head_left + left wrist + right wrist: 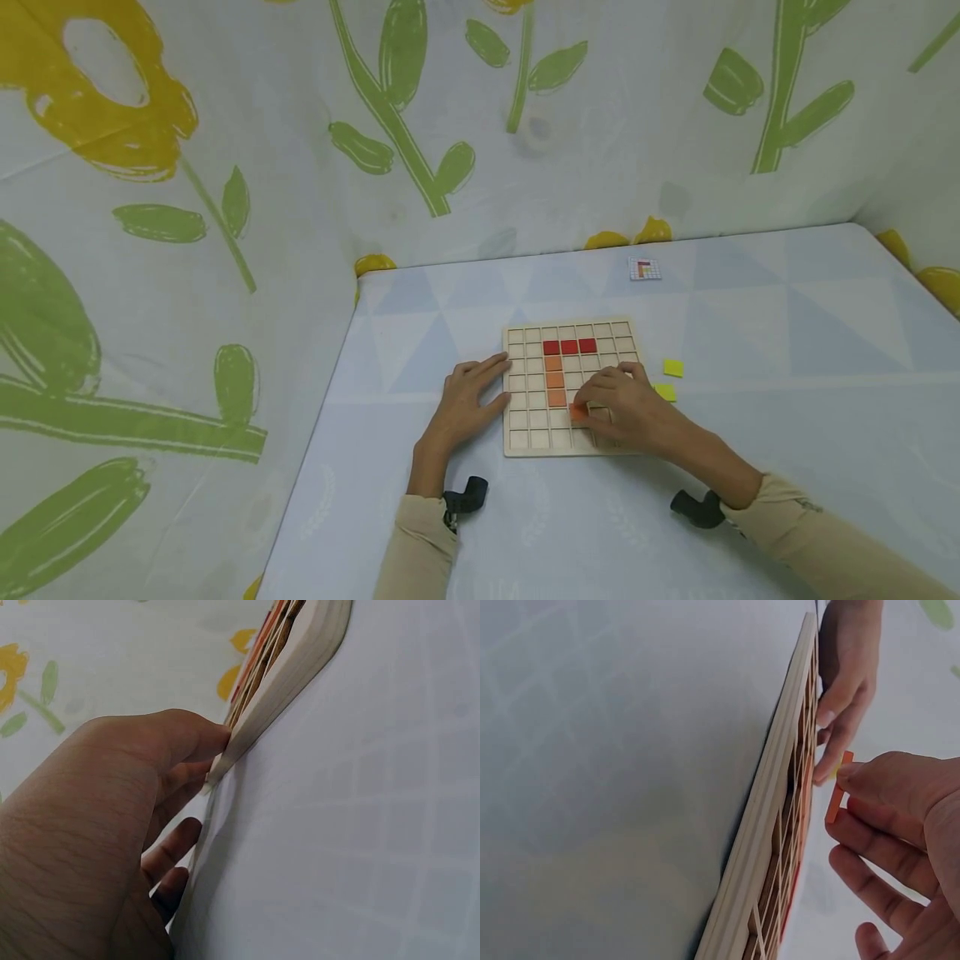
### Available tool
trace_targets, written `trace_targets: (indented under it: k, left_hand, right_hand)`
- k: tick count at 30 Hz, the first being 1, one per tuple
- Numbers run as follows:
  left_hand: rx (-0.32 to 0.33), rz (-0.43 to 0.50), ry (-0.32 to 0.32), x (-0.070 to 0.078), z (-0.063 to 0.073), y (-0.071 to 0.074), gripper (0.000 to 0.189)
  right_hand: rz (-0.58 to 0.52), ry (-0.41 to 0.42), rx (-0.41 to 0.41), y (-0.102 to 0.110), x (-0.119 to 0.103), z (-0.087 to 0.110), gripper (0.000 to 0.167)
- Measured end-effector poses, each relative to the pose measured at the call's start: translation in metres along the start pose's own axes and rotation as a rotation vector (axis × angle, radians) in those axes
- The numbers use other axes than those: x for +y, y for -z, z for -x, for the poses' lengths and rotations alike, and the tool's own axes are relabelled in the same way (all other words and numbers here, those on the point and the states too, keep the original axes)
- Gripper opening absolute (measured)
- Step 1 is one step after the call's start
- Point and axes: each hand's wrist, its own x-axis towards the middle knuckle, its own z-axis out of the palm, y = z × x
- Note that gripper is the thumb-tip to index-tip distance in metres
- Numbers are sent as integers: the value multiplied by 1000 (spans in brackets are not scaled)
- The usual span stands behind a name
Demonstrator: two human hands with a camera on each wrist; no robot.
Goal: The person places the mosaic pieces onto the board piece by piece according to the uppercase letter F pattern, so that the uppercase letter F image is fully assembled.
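Observation:
A wooden grid board (528, 417) lies on the table, with three red tiles (569, 347) in a row and three orange tiles (555, 380) in a column below the leftmost red one. Between thumb and fingertips, my right hand (626, 408) pinches another orange tile (840, 787), held just above the board's lower middle cells. My left hand (468, 404) touches the board's left edge with thumb and fingertips, its fingers fairly straight. In the left wrist view, the thumb (202, 739) meets the board's rim (285, 679). My right hand hides some cells on the right.
Two yellow-green tiles, the farther tile (673, 367) and the nearer tile (665, 392), lie right of the board. A small card (644, 268) with a coloured grid pattern lies at the table's back. Flower-patterned cloth (285, 292) hangs behind and left of the table.

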Motion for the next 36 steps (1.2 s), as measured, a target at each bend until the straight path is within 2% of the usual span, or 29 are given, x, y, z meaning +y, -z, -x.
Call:
trace_targets:
  k: [5,10,20,36]
  left_hand:
    - [17,11,-9,1,1,0,53]
    - [14,13,-1,1,1,-1,53]
    - [7,14,-3,1,1,0,54]
    - [6,-3,-1,1,1,0,54]
  right_hand:
    - [5,-36,-26,-4,-4,-3,15]
    - [64,-84,-83,-7,-10,-8,14]
    - [51,10,-11,-16,-11,-11,17]
    - [42,-1,-40,-18,-13,-14,20]
